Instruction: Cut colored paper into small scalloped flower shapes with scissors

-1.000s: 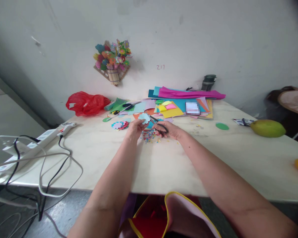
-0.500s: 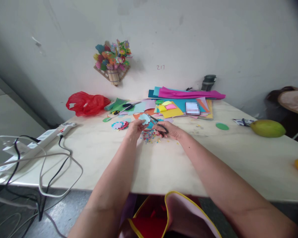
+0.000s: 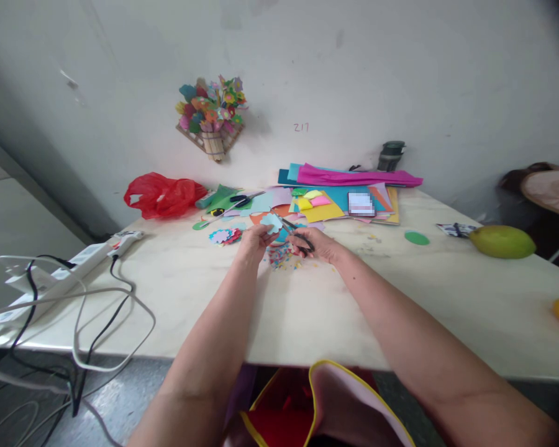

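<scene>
Pinched in my left hand (image 3: 255, 241) is a light blue paper flower (image 3: 272, 223) with a scalloped edge. My right hand (image 3: 320, 243) is closed around the dark handles of a pair of scissors (image 3: 304, 243). The scissor blades point up and left and meet the right edge of the paper flower. Small coloured paper scraps (image 3: 282, 256) lie scattered on the table below both hands. Left of my left hand sits a small pile of cut paper flowers (image 3: 225, 236) in pink, blue and red.
Coloured paper sheets (image 3: 323, 212), a phone (image 3: 361, 203) and a second pair of scissors (image 3: 243, 200) lie behind the hands. A red plastic bag (image 3: 163, 194) is at back left, a power strip (image 3: 69, 273) with cables at left. A green mango (image 3: 503, 241) lies at right.
Both hands stay nearly in place. The scissors have shifted very slightly at the flower's edge, their handles looking a little closer together.
</scene>
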`<action>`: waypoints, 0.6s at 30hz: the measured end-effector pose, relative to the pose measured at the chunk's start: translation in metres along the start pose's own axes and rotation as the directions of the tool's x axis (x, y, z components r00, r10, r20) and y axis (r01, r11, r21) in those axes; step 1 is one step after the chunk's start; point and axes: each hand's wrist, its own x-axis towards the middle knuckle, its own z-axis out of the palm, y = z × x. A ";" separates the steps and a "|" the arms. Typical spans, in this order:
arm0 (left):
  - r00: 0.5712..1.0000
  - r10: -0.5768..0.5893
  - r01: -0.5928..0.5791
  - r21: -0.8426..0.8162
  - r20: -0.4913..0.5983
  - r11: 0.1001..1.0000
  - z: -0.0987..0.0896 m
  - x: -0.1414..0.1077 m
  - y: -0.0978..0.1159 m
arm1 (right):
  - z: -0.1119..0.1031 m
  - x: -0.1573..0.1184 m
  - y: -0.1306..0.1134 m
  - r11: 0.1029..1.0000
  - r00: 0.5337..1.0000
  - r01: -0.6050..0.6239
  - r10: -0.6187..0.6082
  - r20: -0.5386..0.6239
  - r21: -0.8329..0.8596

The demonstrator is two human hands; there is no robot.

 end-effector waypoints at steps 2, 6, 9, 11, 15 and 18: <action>1.000 -0.001 0.001 -0.004 -0.007 1.000 0.000 0.000 -0.001 | 0.001 0.000 0.000 1.000 1.000 -0.001 0.001 -0.014 0.010; 1.000 0.027 -0.027 -0.008 -0.007 1.000 -0.003 0.004 -0.004 | 0.004 0.001 0.000 1.000 0.999 0.001 0.000 -0.049 0.013; 0.998 0.055 -0.055 -0.001 0.001 0.998 -0.006 0.008 -0.006 | 0.006 0.004 0.003 0.999 0.996 0.046 -0.045 -0.078 0.006; 0.997 0.078 -0.078 0.001 0.012 0.997 -0.007 0.010 -0.008 | 0.007 0.007 0.006 0.996 0.991 0.092 -0.091 -0.098 0.000; 0.993 0.121 -0.121 -0.013 0.013 0.993 -0.008 0.010 -0.011 | 0.009 0.010 0.009 0.991 0.982 0.135 -0.137 -0.132 -0.022; 0.989 0.144 -0.144 -0.034 0.015 0.989 -0.007 0.010 -0.013 | 0.010 0.011 0.010 0.988 0.976 0.148 -0.153 -0.152 -0.047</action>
